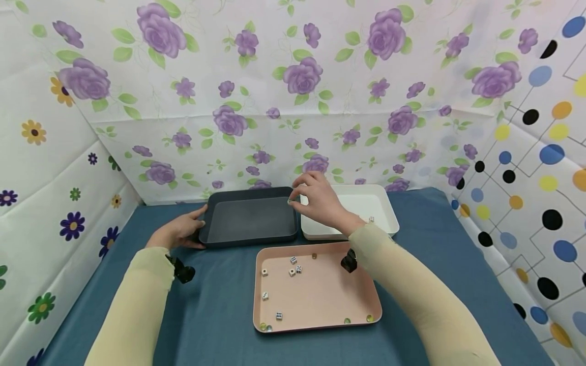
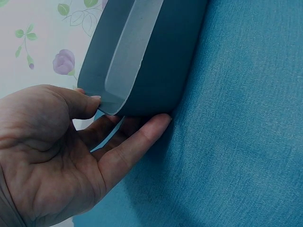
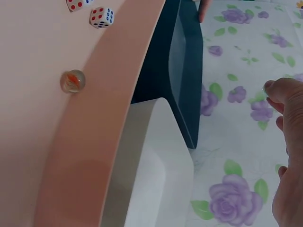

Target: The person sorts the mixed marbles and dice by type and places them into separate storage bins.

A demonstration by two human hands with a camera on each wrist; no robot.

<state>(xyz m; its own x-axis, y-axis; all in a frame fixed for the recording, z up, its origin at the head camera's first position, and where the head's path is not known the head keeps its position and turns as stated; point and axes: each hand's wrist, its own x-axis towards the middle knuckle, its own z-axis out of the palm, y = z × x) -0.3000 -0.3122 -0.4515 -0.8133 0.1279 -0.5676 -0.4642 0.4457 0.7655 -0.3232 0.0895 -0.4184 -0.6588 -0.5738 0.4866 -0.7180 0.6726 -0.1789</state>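
My left hand (image 1: pixel 180 230) holds the dark tray (image 1: pixel 249 241) at its left end. In the left wrist view the thumb (image 2: pixel 85 105) lies on the tray's rim and the other fingers touch the outer wall. Above the gap between the dark tray and the white tray (image 1: pixel 389 211), my right hand (image 1: pixel 318 199) pinches a small clear marble (image 1: pixel 289 202), mostly hidden by the fingertips. One die (image 1: pixel 372 219) lies in the white tray. The pink tray (image 1: pixel 320 295) in front holds several dice (image 1: pixel 279 315) and several glass marbles (image 1: pixel 347 321).
A blue cloth (image 1: pixel 220 305) covers the table. Flowered sheeting (image 1: pixel 274 101) hangs behind the trays, and a dotted sheet (image 1: pixel 549 203) stands at the right. The pink tray's far edge lies close to the dark and white trays.
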